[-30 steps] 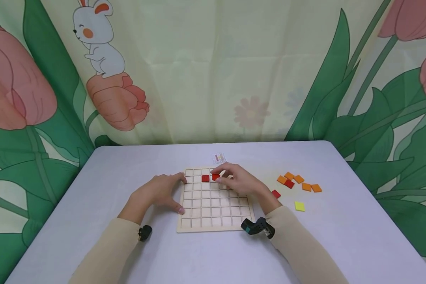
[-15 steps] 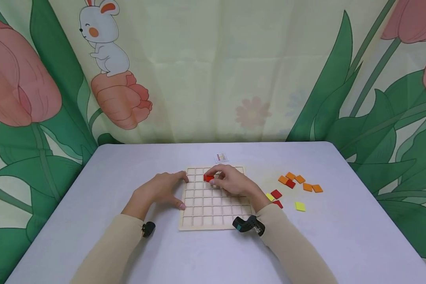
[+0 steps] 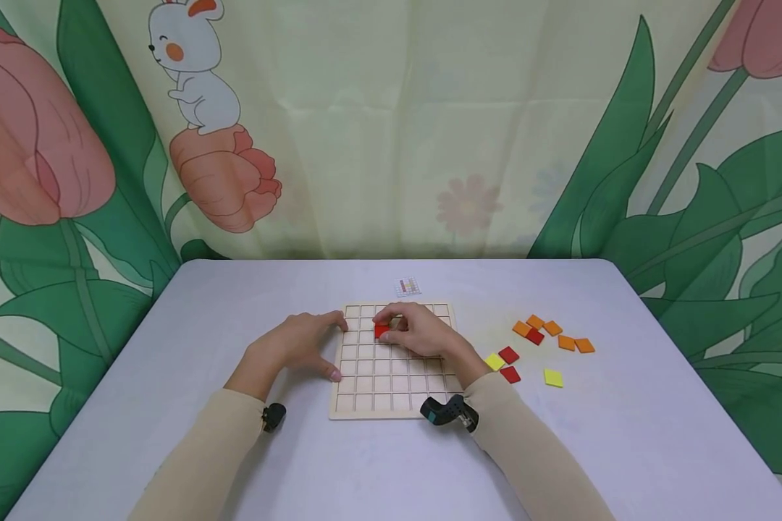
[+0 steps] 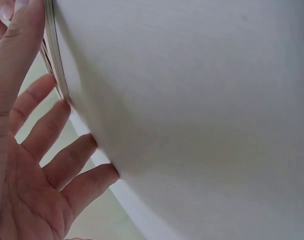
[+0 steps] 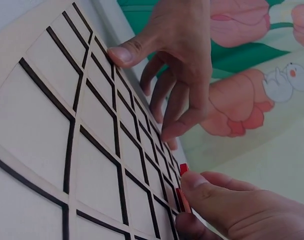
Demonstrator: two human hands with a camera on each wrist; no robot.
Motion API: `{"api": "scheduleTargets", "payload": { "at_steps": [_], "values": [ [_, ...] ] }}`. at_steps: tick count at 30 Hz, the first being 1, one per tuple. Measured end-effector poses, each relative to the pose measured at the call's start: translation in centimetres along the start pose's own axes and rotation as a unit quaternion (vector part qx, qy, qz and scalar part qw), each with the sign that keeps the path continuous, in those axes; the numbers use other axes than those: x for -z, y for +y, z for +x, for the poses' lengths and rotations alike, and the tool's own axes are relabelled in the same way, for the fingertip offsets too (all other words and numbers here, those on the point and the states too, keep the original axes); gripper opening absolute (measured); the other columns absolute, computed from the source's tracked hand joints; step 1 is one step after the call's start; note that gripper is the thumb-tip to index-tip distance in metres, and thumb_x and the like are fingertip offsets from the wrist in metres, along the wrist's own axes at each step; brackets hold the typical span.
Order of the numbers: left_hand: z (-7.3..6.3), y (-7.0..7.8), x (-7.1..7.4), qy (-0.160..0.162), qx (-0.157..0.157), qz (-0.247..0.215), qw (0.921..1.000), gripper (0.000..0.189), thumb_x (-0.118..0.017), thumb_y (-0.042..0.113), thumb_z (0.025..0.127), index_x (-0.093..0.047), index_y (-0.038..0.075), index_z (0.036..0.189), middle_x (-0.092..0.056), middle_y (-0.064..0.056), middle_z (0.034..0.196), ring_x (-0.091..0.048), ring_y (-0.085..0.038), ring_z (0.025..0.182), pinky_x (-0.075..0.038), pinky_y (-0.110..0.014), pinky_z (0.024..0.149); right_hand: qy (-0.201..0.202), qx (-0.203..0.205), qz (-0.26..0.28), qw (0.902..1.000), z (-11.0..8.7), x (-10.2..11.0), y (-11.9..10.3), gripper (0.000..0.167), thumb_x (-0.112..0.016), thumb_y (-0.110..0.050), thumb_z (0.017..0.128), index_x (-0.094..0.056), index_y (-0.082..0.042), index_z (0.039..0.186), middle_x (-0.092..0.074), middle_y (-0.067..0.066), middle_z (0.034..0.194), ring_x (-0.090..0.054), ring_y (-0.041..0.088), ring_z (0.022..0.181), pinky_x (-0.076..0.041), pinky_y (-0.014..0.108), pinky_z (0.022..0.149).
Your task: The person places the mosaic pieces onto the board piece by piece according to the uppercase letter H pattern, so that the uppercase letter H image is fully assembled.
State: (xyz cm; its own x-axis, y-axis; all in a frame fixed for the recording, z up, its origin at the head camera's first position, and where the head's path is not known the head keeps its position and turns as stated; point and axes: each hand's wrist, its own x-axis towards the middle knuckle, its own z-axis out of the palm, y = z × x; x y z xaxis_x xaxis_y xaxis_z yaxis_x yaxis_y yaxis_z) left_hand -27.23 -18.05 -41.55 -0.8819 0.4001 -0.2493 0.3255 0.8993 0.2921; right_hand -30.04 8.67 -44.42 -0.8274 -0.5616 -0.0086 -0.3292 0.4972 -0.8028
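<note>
A wooden grid board (image 3: 358, 405) lies on the table. My left hand (image 3: 293, 346) spans its left edge, thumb and a fingertip touching the rim; in the left wrist view the left hand's fingers (image 4: 47, 127) are spread and nearly straight. My right hand (image 3: 423, 333) is over the upper part of the grid, with thumb and fingers at a red square tile (image 3: 381, 331). In the right wrist view, red tile edges (image 5: 182, 200) show at the right hand (image 5: 242, 210), one between thumb and finger, another just beyond the thumb. How the red pieces lie to each other is partly hidden.
Right of the board lie loose tiles: several orange (image 3: 566, 343), a few red (image 3: 510, 354) and two yellow (image 3: 553, 378). A small printed pattern card (image 3: 407, 286) lies behind the board. A printed curtain (image 3: 365, 145) hangs behind the white table (image 3: 625, 449).
My right hand has shifted left over the grid with a red tile, to where another red tile lay in a cell. The left hand stays at the board's edge.
</note>
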Motion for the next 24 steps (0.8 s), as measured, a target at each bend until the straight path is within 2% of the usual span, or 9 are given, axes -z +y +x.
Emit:
{"api": "scheduleTargets", "payload": {
  "at_steps": [8, 15, 24],
  "values": [
    [-0.07, 0.16, 0.02, -0.003, 0.006, -0.006, 1.0000, 0.087, -0.095, 0.057, 0.060, -0.053, 0.034, 0.132, -0.065, -0.005, 0.126, -0.061, -0.027, 0.112, -0.052, -0.050, 0.097, 0.004, 0.036, -0.026, 0.9990, -0.04, -0.15, 0.11, 0.032, -0.078, -0.013, 0.092, -0.071, -0.011, 0.123, -0.068, 0.002, 0.111, -0.056, 0.015, 0.074, -0.048, 0.029, 0.070],
    [-0.37, -0.05, -0.56, 0.001, 0.006, -0.019, 0.9998, 0.087, -0.095, 0.058, 0.060, -0.053, 0.033, 0.132, -0.065, -0.005, 0.126, -0.062, -0.027, 0.114, -0.051, -0.050, 0.098, 0.007, 0.038, -0.050, 0.9980, -0.05, -0.43, 0.30, 0.034, -0.077, -0.014, 0.093, -0.069, -0.013, 0.127, -0.067, 0.000, 0.116, -0.056, 0.013, 0.077, -0.049, 0.028, 0.075],
    [-0.07, -0.13, -0.27, 0.004, -0.002, -0.011, 0.9999, 0.087, -0.095, 0.059, 0.060, -0.053, 0.034, 0.132, -0.065, -0.004, 0.127, -0.061, -0.025, 0.113, -0.052, -0.049, 0.098, 0.020, 0.037, -0.069, 0.9967, 0.08, -0.39, 0.09, 0.033, -0.078, -0.017, 0.092, -0.070, -0.013, 0.124, -0.066, -0.003, 0.104, -0.057, 0.014, 0.075, -0.050, 0.029, 0.072]
  ]
}}
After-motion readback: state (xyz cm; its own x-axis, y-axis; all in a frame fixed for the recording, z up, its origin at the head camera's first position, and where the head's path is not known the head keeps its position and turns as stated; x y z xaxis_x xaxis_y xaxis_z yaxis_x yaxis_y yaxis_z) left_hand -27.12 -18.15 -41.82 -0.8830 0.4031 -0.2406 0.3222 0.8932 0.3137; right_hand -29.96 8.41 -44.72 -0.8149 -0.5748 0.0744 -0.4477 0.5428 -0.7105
